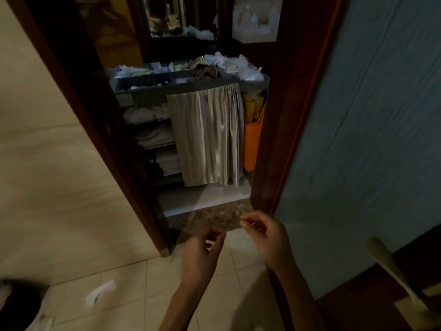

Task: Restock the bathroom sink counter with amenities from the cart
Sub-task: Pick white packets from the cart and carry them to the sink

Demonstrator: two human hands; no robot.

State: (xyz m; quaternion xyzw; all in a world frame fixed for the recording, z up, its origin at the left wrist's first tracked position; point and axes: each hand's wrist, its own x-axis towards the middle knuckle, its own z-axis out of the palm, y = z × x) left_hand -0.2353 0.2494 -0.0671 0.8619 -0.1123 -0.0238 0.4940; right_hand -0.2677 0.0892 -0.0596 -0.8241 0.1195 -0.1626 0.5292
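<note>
Evidently early in the job: the person stands inside a dark wooden doorway (pixel 78 96), facing the grey housekeeping cart (pixel 253 85) parked just beyond it. The bathroom sink bench is nowhere in view, so nothing shows as restocked yet. Judging from this, picking from the cart and carrying back to the bench are both left to do.

Hands, low in the view, well short of the cart:
- left hand (pixel 202 252): fingers loosely curled, grip slack, nothing plainly in it.
- right hand (pixel 265 231): thumb and forefinger tips drawn close as if pinching; whether anything is held between them cannot be told, too small and dim.

Cart contents:
- grey divided top tray (pixel 143 88): the amenities sit here. Pale green sachets (pixel 181 66) lie in the middle compartments, and crinkled white wrapped packets (pixel 241 65) are heaped at the right end. Left compartments are partly filled with small white items, unclear which.
- wire shelves at left: stacks of folded white towels (pixel 155 134).
- pleated beige satin curtain (pixel 207 137) hangs from the tray edge and hides the middle section.
- soft orange bag (pixel 250 144) hangs on the right end with something yellow above it.

A frosted blue-green glass door (pixel 370 139) stands open at the right. A torn white scrap (pixel 100 291) lies on the beige tiled floor (pixel 167 278).
</note>
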